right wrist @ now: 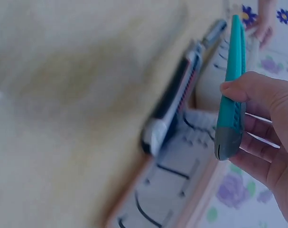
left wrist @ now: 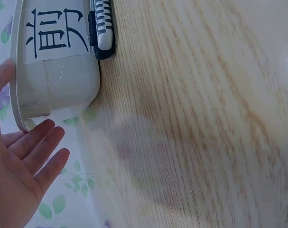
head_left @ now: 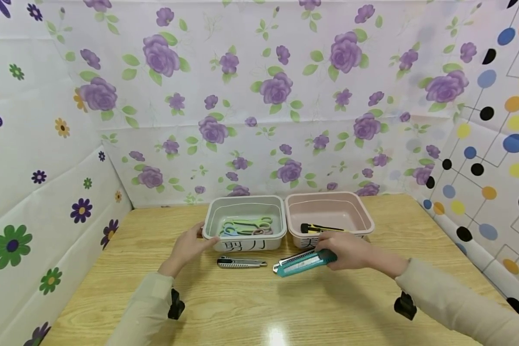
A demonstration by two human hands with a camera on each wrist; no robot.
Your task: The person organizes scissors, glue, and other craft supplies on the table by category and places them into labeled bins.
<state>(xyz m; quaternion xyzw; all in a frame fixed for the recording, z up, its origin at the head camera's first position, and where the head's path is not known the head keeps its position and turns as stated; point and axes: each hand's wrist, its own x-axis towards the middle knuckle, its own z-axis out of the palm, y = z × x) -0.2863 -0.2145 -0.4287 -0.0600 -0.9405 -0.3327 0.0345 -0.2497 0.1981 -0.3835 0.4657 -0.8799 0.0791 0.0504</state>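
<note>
My right hand [head_left: 346, 250] pinches a teal utility knife [head_left: 304, 263] with a grey end, holding it above the table in front of the pink bin [head_left: 363, 211]. Just behind it, a black-and-silver utility knife [right wrist: 170, 104] lies by that bin's labelled front. With relaxed fingers, my left hand [head_left: 190, 247] touches the front left corner of the grey-green bin [head_left: 245, 199], thumb at the rim. Several scissors [head_left: 246, 225] with green, blue and pinkish handles lie inside that bin. Before it rests a silver utility knife [head_left: 241, 262]. A yellow-and-black utility knife [head_left: 322, 228] is in the pink bin.
The two bins stand side by side on a wooden table [head_left: 242, 307], near its back edge. Patterned cloth walls [head_left: 251, 96] rise behind and on both sides. Each bin carries a white label with black characters; the right hand partly covers the pink bin's label.
</note>
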